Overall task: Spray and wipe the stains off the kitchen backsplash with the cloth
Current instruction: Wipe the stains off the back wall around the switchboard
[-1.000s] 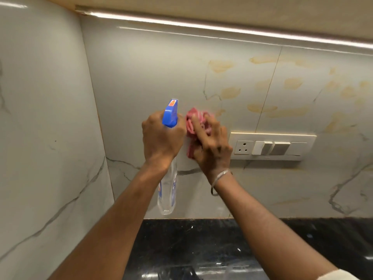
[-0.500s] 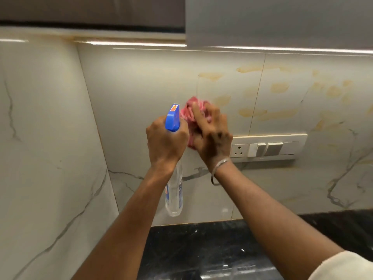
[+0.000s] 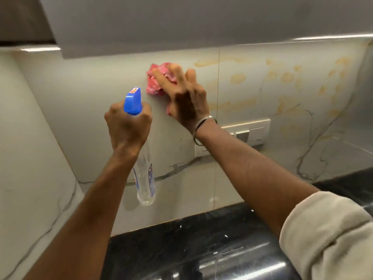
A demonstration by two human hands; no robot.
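My right hand [image 3: 186,102] presses a crumpled pink cloth [image 3: 156,82] flat against the pale marble backsplash [image 3: 90,110], high up under the cabinet. My left hand [image 3: 127,126] grips the neck of a clear spray bottle [image 3: 144,178] with a blue trigger head [image 3: 133,102]; the bottle hangs down in front of the wall, just left of the cloth. Several yellow-brown stains [image 3: 238,78] spread over the backsplash to the right of the cloth.
A white switch and socket plate [image 3: 254,130] sits on the wall below my right wrist, partly hidden by my arm. A grey upper cabinet [image 3: 181,23] overhangs the wall. A glossy black countertop [image 3: 201,245] runs along the bottom. A side wall [image 3: 26,158] closes the left.
My right hand has slid the cloth upward along the wall, from beside the switch plate to near the cabinet. The left hand and bottle stayed roughly level. The view tilted.
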